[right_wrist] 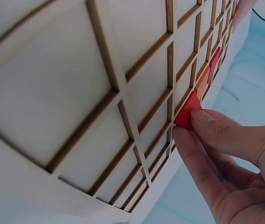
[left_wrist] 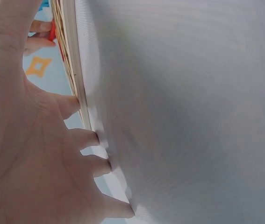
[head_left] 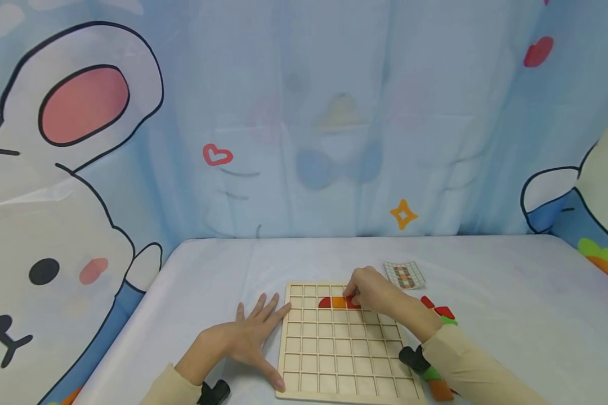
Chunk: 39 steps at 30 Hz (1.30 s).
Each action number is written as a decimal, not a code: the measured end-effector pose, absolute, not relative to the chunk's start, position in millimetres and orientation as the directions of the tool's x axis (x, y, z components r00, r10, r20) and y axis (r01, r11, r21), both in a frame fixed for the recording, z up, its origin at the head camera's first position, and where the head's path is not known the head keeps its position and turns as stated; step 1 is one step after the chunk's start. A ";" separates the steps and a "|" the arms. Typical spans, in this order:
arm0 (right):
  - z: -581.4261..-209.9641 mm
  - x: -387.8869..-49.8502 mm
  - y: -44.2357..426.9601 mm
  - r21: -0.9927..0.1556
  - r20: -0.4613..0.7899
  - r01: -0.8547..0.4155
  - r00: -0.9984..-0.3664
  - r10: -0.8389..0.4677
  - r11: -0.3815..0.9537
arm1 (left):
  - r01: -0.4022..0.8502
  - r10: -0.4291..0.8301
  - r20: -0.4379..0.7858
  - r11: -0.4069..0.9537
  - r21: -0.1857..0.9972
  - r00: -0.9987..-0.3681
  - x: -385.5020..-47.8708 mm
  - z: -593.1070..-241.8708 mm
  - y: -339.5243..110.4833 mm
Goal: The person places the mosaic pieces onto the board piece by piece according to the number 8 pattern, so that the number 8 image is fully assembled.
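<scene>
A wooden grid board lies on the white table. In its second row from the far edge sit a red piece and, beside it, an orange piece. My right hand pinches another red piece between thumb and fingers at the cell next to the orange one; in the right wrist view it is slightly tilted against the grid bars. My left hand lies spread at the board's left edge, its thumb and a fingertip touching the frame; the left wrist view shows its palm and straight fingers.
A small printed pattern card lies beyond the board's far right corner. Right of the board, partly under my right forearm, are loose red pieces, green ones and an orange one. A blue patterned curtain hangs behind the table.
</scene>
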State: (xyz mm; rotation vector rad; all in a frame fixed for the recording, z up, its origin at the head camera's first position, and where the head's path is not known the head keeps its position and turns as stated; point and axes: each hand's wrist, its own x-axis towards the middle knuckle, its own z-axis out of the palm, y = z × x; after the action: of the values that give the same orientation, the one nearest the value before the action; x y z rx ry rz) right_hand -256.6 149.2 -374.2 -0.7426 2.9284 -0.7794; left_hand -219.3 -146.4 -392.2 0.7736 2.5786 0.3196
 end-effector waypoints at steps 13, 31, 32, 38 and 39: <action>-370.5 -255.1 142.6 -0.369 0.083 -0.471 -0.875 -0.476 0.801 | 0.450 0.553 -0.334 0.826 0.339 -0.763 -216.1 -389.6 -144.5; -375.8 -252.4 150.8 -0.420 0.145 -0.484 -0.870 -0.470 0.767 | 0.460 0.564 -0.329 0.819 0.344 -0.758 -217.9 -391.5 -144.5; -376.6 -251.5 153.2 -0.426 0.164 -0.502 -0.861 -0.481 0.753 | 0.459 0.564 -0.330 0.818 0.345 -0.757 -217.5 -391.3 -144.5; -378.6 -240.8 171.5 -0.458 0.228 -0.571 -0.816 -0.532 0.681 | 0.460 0.566 -0.325 0.816 0.349 -0.758 -217.5 -391.3 -145.4; -378.1 -238.2 174.8 -0.470 0.223 -0.566 -0.819 -0.529 0.678 | 0.461 0.566 -0.324 0.816 0.348 -0.758 -218.0 -391.3 -145.5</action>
State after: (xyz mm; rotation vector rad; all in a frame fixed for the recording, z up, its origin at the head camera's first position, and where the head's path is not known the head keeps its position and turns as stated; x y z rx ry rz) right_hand -238.2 174.8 -378.1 -0.9602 2.9402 -0.8603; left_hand -218.0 -145.5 -391.3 0.7681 2.5816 0.3453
